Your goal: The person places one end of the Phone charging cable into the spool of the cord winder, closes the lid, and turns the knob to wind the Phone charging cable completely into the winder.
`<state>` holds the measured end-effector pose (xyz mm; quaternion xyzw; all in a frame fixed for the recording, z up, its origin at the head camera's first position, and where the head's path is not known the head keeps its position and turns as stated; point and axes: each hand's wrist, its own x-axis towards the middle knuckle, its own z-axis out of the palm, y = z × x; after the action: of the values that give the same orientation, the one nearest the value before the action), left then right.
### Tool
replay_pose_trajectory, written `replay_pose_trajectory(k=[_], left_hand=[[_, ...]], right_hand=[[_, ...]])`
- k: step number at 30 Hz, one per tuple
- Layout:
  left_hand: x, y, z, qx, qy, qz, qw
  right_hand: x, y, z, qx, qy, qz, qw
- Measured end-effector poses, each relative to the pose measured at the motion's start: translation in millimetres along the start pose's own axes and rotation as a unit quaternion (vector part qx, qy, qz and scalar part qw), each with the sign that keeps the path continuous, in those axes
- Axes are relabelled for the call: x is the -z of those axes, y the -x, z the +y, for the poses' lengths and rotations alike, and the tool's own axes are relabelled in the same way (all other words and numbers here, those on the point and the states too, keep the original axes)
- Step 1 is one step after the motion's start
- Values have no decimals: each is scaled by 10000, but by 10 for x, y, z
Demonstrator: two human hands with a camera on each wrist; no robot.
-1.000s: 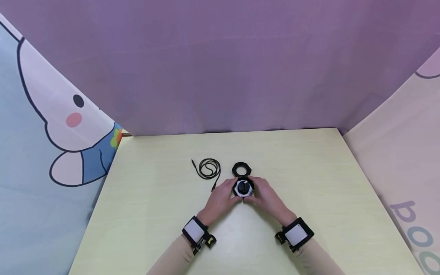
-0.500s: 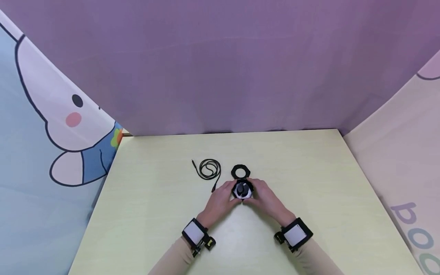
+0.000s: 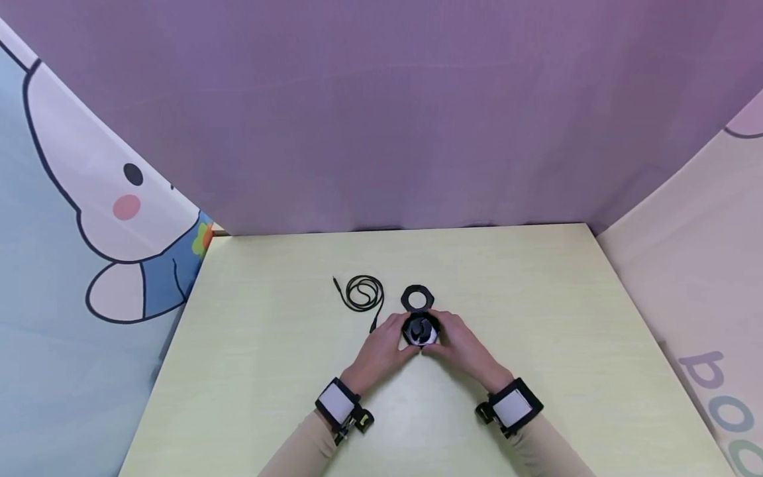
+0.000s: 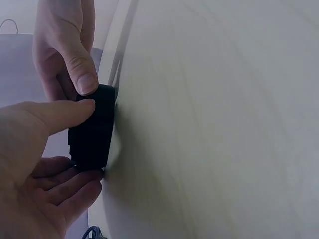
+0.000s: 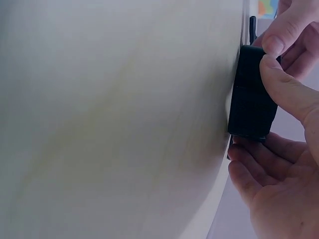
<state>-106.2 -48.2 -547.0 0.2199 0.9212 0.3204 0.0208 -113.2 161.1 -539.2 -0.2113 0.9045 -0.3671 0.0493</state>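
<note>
A small black octagonal case (image 3: 420,344) stands on the table between both hands. Inside it I see a pale lining and a dark rounded object (image 3: 420,327) too small to identify. Just behind lies a black octagonal ring-shaped lid (image 3: 406,299) with a round hole; whether it is hinged to the case, I cannot tell. My left hand (image 3: 381,348) holds the case's left side, thumb on the near wall and fingers on the side. On the other side my right hand (image 3: 461,344) holds it likewise. The thumb tips nearly meet on the case wall (image 4: 93,137) in the left wrist view.
A coiled black cable (image 3: 362,293) lies on the pale wooden table (image 3: 286,278), left of the lid, its lower plug end close to my left hand. A purple curtain (image 3: 381,119) rises behind the table, with printed cloths at both sides.
The case and its lid have shifted slightly toward me, and both hands still hold the case. The dark object inside looks a little differently turned; the cable stays put.
</note>
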Motion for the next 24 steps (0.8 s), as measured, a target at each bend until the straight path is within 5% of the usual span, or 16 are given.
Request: replay_pose_trajectory(k=[19,24], left_hand=[[26,-47,10,152,-468,-318,9983],[29,-58,12,142,-450,-267,9985]], right_hand=[[52,4,-21,191,10,-241,9995],[112,-20,-39,576,472,13,9972]])
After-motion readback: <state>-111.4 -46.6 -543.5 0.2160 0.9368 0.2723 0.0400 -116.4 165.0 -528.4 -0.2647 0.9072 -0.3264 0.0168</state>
